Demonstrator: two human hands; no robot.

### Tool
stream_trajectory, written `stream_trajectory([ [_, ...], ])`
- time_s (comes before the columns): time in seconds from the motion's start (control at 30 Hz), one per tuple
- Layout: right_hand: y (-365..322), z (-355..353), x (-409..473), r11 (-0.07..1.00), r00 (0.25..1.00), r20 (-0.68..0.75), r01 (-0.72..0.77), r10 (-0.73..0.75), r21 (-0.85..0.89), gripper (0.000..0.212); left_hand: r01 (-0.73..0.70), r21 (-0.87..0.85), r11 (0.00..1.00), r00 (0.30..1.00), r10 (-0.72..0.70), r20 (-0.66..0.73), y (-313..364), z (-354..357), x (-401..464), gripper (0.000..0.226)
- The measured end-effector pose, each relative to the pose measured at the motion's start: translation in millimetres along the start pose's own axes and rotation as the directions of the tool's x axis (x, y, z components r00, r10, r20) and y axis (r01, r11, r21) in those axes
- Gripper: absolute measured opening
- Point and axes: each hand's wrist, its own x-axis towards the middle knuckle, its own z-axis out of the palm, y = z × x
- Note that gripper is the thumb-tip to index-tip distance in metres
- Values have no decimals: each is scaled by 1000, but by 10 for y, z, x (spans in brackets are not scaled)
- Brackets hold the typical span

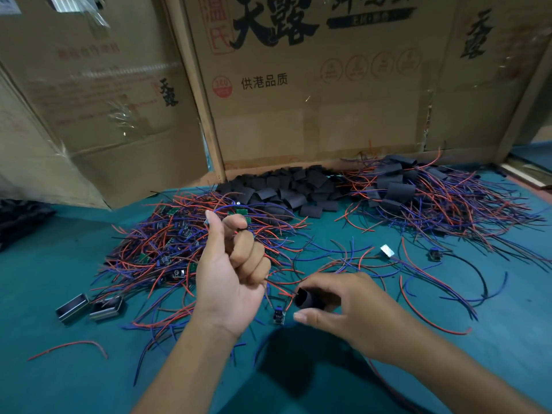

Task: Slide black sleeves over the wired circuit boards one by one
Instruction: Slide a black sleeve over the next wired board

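While the right hand (337, 306) pinches a black sleeve (307, 297) between thumb and curled fingers, the tube lies roughly level with its long axis running left to right and its open mouth facing left, toward the left hand (231, 273). That left hand is raised with fingers curled around a bundle of red and blue wires (270, 286), which trail down from the fist to a small circuit board (279, 315) hanging just below and to the left of the sleeve's mouth, close to the tabletop (74, 383). Board and sleeve are near but apart.

Open green surface lies in front of and below both hands, and more to the near left. Just behind the left hand spreads a tangled pile of unsleeved wired boards (167, 249). Farther back, a heap of loose black sleeves (283, 189) sits against the cardboard boxes (313, 100) that wall off the far edge. At the back right lies a pile of sleeved boards (433, 198). A few stray wired boards (387, 251) lie right of the hands. Two small metal housings (89, 307) rest at the left, and a single loose red wire (71, 348) lies nearer.
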Motion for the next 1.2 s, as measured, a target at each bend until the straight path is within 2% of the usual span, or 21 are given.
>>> stream_trajectory([
  [0.23,-82,73,-42,996,995,-81,64,-58,64,31,-22,61,998,999,20,37,-57,61,-48,45],
  [0.4,-122,115,-45,994,982,-160,92,-99,-56,29,-46,184,982,995,29,95,-233,116,-99,49],
  [0.47,-127,140,-48,995,981,-169,90,-96,-44,26,-96,365,926,992,59,110,-316,138,-119,54],
  [0.53,-119,162,-45,997,982,-171,72,-77,-36,23,-166,582,796,984,95,151,-385,136,-137,59],
  [0.63,-98,185,-36,999,988,-150,46,-46,-3,17,-273,734,621,958,103,268,-437,121,-176,60],
  [0.7,-81,193,-32,999,989,-143,41,-38,18,11,-294,754,587,947,76,311,-435,121,-193,58],
  [0.93,-49,276,-18,979,994,-111,0,23,205,10,-292,761,579,926,-27,376,-427,88,-169,47],
  [1.03,-24,278,-15,986,990,-141,6,18,169,10,-218,773,596,923,-132,361,-396,35,-132,45],
  [1.13,-12,197,-3,995,979,-205,5,17,104,11,15,778,628,958,-233,170,-377,23,-110,65],
  [1.2,-7,144,2,997,971,-238,6,11,71,14,198,708,678,955,-297,18,-361,11,-74,80],
])
